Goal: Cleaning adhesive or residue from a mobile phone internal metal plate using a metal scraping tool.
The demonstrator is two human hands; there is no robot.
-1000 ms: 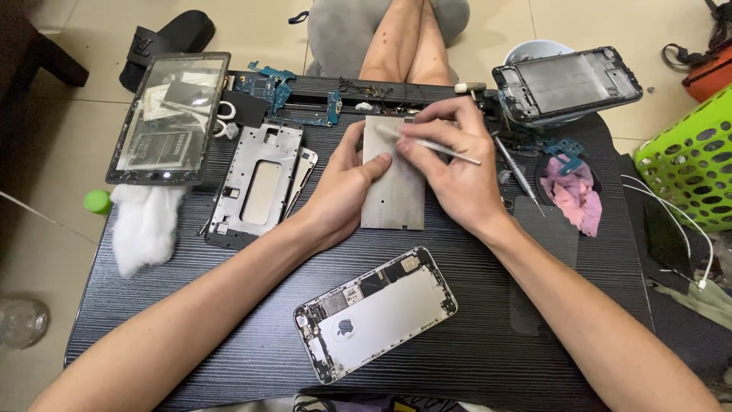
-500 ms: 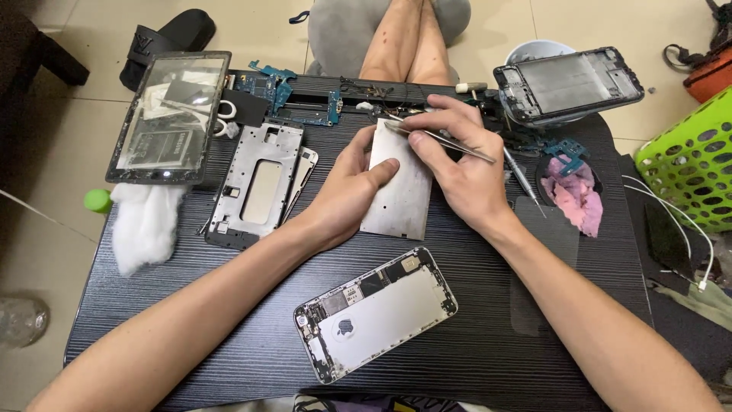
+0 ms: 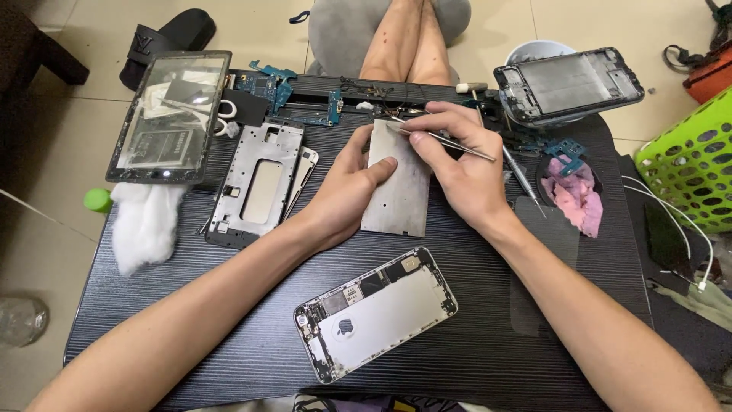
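Note:
My left hand grips a thin grey metal plate by its left edge, thumb pressed on its face, tilting it up off the black table. My right hand pinches a pair of metal tweezers, their tip touching the plate's top left corner. An opened silver phone housing lies nearer to me, below both hands.
A silver mid-frame lies left of the plate, with a cracked tablet screen and white cotton beyond it. Blue circuit boards sit at the back, a black phone frame back right, a pink cloth and green basket right.
The plate's near edge has lifted and shifted slightly right under my left hand. The tweezers' tip has stayed at the plate's top corner, with my right hand moving only a little.

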